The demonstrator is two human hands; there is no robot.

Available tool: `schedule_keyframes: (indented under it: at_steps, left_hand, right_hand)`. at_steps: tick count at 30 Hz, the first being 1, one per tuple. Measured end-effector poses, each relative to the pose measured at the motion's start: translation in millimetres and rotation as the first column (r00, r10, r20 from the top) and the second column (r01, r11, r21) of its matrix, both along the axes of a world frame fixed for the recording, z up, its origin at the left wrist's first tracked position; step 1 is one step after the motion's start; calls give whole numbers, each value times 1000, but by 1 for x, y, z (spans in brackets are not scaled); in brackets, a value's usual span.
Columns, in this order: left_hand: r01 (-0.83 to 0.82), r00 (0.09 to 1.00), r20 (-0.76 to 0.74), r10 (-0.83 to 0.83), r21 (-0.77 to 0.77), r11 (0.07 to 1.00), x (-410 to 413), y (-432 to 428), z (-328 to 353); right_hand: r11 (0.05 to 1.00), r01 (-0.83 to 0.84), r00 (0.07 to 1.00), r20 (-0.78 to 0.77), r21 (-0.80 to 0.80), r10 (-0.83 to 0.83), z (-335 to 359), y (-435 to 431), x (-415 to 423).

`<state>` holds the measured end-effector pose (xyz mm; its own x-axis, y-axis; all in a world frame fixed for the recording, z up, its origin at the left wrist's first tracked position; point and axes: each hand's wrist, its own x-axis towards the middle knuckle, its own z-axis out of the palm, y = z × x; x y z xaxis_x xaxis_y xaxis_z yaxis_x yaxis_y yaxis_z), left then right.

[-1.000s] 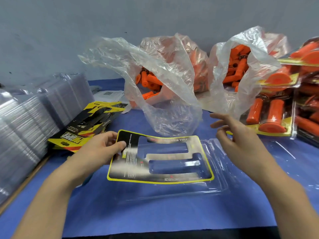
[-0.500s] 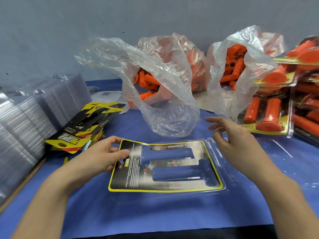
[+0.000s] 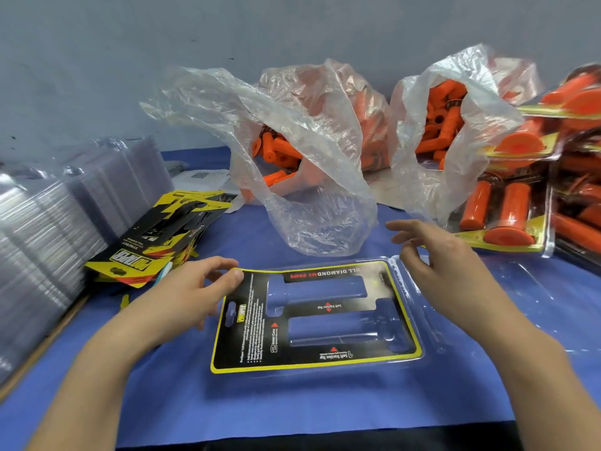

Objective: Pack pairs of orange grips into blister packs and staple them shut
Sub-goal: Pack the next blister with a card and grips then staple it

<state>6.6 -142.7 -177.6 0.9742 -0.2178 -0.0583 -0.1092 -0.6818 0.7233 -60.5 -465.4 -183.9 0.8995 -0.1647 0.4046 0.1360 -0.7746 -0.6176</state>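
Observation:
A clear blister pack (image 3: 409,307) with a black-and-yellow printed card (image 3: 247,336) inside lies flat on the blue cloth in front of me. Its two grip-shaped cavities hold nothing. My left hand (image 3: 192,291) pinches the card's upper left corner between thumb and forefinger. My right hand (image 3: 439,265) hovers over the pack's right end, fingers spread and holding nothing. Loose orange grips (image 3: 276,154) fill a clear plastic bag behind the pack. A second bag (image 3: 406,177) to its right holds more grips (image 3: 442,125).
Filled packs with orange grips (image 3: 507,216) are piled at the right. A tall stack of clear blister shells (image 3: 48,229) stands at the left, beside a heap of printed cards (image 3: 156,242). A white paper sheet (image 3: 205,177) lies behind them. A wall closes the back.
The blister pack with its card, held tilted by my left hand, has come down flat on the cloth. My right hand has drifted slightly left, staying open above the pack's right end.

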Motion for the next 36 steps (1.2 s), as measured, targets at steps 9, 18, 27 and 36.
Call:
schedule_keyframes:
  at_steps: [9, 18, 27, 36]
  left_hand:
    - [6, 1000, 18, -8, 73, 997, 0, 8, 0]
    - [-88, 996, -13, 89, 58, 994, 7, 4, -15]
    - [-53, 997, -55, 60, 118, 992, 8, -9, -19]
    - [-124, 992, 28, 121, 224, 967, 11, -15, -29]
  right_hand:
    - [992, -69, 997, -36, -108, 66, 0, 18, 2]
    - [933, -217, 976, -90, -288, 199, -4, 70, 9]
    - [852, -338, 941, -171, -401, 293, -14, 102, 16]
    - [842, -354, 934, -203, -408, 294, -17, 106, 14]
